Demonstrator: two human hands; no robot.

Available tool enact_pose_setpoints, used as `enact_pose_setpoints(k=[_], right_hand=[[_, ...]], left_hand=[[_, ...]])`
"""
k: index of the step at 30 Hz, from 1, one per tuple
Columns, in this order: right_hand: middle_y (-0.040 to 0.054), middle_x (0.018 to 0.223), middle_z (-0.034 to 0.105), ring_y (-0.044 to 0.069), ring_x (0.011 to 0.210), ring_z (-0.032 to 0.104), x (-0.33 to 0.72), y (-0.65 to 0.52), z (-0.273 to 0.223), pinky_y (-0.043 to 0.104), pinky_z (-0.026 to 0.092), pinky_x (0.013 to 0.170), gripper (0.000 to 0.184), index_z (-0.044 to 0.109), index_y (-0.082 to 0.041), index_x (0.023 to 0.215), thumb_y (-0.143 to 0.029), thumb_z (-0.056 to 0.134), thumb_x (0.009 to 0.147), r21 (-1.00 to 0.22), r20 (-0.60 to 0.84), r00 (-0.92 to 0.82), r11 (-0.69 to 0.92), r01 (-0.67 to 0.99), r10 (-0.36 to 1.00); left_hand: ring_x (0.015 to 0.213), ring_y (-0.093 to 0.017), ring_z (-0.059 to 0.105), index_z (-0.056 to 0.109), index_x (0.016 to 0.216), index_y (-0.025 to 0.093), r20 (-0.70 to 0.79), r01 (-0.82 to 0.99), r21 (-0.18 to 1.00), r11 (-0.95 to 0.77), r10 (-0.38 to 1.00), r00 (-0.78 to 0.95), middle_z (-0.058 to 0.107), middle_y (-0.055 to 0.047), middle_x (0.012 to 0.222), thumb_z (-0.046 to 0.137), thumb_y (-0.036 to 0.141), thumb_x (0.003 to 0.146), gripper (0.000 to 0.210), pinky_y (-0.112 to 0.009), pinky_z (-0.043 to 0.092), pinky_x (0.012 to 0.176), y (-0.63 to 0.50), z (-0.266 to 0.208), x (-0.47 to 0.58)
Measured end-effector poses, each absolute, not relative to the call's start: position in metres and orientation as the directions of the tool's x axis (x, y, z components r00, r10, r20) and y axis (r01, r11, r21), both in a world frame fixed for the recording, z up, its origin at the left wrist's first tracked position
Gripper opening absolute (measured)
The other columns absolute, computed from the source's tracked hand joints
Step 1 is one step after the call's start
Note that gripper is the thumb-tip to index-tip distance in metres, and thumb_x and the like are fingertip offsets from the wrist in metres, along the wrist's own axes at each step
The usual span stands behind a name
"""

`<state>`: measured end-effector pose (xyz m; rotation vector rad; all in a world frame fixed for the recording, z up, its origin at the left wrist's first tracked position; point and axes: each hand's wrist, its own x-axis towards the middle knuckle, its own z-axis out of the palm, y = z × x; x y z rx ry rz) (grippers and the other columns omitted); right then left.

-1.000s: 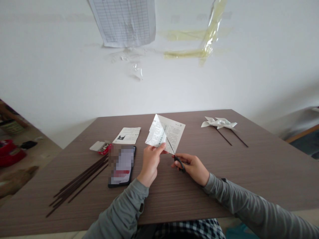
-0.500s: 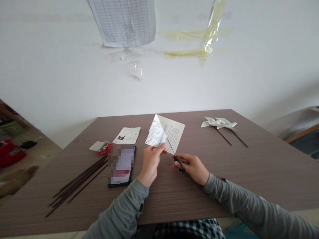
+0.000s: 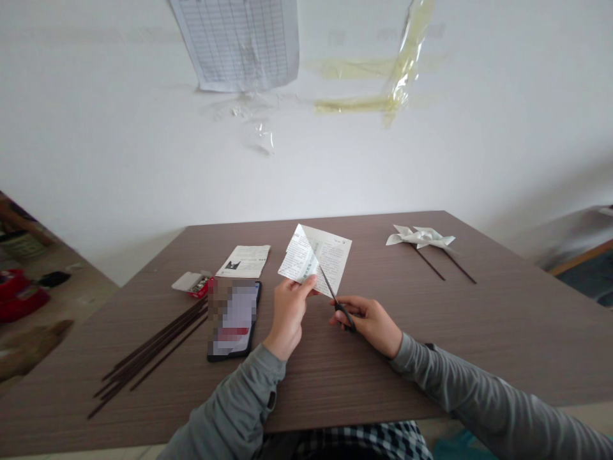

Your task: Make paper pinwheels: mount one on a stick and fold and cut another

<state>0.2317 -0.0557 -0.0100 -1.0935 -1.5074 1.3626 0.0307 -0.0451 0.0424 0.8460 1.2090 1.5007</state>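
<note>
My left hand (image 3: 290,313) pinches the lower edge of a square sheet of printed paper (image 3: 330,255), its thumb on top. The paper is held above the table, with a crease running from its top corner. In my right hand (image 3: 373,321) is a pair of scissors (image 3: 345,315) with black handles. Their blades lie across the lower right part of the paper, pointing up toward its middle. Part of the handles is hidden by my fingers.
On the table (image 3: 502,338) at left lie a phone (image 3: 237,319), dark thin sticks (image 3: 148,345), a small open box (image 3: 198,285) of metal bits and a printed paper piece (image 3: 244,261). At back right rest two paper pinwheels (image 3: 421,237) on sticks. A white wall (image 3: 306,172) stands behind.
The paper has dipped and shifted slightly left in my left hand. The scissors stay at its lower right part, with my right hand almost still.
</note>
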Motion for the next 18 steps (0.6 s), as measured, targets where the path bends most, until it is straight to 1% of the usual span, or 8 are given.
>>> enact_pose_setpoints(k=[4, 8, 11, 14, 16, 18], right_hand=[[0.0123, 0.092, 0.097, 0.031, 0.076, 0.081, 0.234, -0.056, -0.012, 0.049, 0.074, 0.084, 0.089, 0.097, -0.022, 0.12, -0.1, 0.106, 0.077, -0.994, 0.012, -0.318, 0.046, 0.099, 0.948], [0.0153, 0.093, 0.098, 0.033, 0.076, 0.083, 0.235, -0.057, -0.009, 0.049, 0.074, 0.081, 0.084, 0.098, -0.023, 0.116, -0.097, 0.108, 0.077, -0.993, 0.014, -0.313, 0.049, 0.103, 0.95], [0.0148, 0.092, 0.098, 0.033, 0.075, 0.082, 0.238, -0.058, -0.008, 0.049, 0.073, 0.079, 0.078, 0.099, -0.024, 0.115, -0.092, 0.109, 0.079, -0.992, 0.01, -0.324, 0.05, 0.116, 0.946], [0.0121, 0.091, 0.098, 0.031, 0.075, 0.082, 0.243, -0.057, -0.01, 0.047, 0.071, 0.078, 0.068, 0.099, -0.024, 0.118, -0.084, 0.105, 0.087, -0.985, 0.019, -0.353, 0.077, 0.152, 0.935], [0.0095, 0.09, 0.097, 0.031, 0.076, 0.082, 0.248, -0.055, -0.011, 0.047, 0.072, 0.082, 0.06, 0.1, -0.024, 0.121, -0.077, 0.101, 0.093, -0.971, 0.053, -0.358, 0.131, 0.198, 0.932], [0.0073, 0.09, 0.096, 0.032, 0.083, 0.086, 0.254, -0.052, -0.012, 0.051, 0.073, 0.094, 0.049, 0.101, -0.026, 0.123, -0.068, 0.098, 0.097, -0.943, 0.119, -0.335, 0.212, 0.257, 0.935]], left_hand=[[0.085, -0.027, 0.086, 0.086, 0.084, 0.022, -0.046, -0.256, 0.966, -0.028, 0.96, -0.277, 0.09, -0.006, 0.084, 0.107, 0.029, 0.077, 0.023, -0.031, 0.061, 0.071, -0.044, 0.042, 0.03], [0.087, -0.028, 0.088, 0.086, 0.085, 0.021, -0.046, -0.271, 0.962, -0.035, 0.958, -0.285, 0.09, -0.006, 0.083, 0.104, 0.024, 0.079, 0.02, -0.031, 0.063, 0.072, -0.044, 0.042, 0.03], [0.086, -0.028, 0.088, 0.085, 0.084, 0.021, -0.051, -0.282, 0.958, -0.039, 0.952, -0.303, 0.091, -0.007, 0.084, 0.104, 0.022, 0.078, 0.02, -0.03, 0.064, 0.071, -0.043, 0.042, 0.03], [0.088, -0.028, 0.089, 0.084, 0.085, 0.02, -0.061, -0.293, 0.955, -0.038, 0.945, -0.322, 0.092, -0.008, 0.084, 0.106, 0.021, 0.076, 0.023, -0.03, 0.065, 0.072, -0.041, 0.042, 0.028], [0.09, -0.029, 0.091, 0.084, 0.087, 0.02, -0.059, -0.298, 0.953, -0.044, 0.942, -0.33, 0.093, -0.008, 0.087, 0.107, 0.022, 0.075, 0.026, -0.031, 0.066, 0.073, -0.04, 0.041, 0.027], [0.093, -0.03, 0.092, 0.085, 0.09, 0.02, -0.052, -0.28, 0.959, -0.05, 0.937, -0.346, 0.095, -0.01, 0.092, 0.108, 0.022, 0.076, 0.027, -0.031, 0.065, 0.074, -0.039, 0.04, 0.024]])
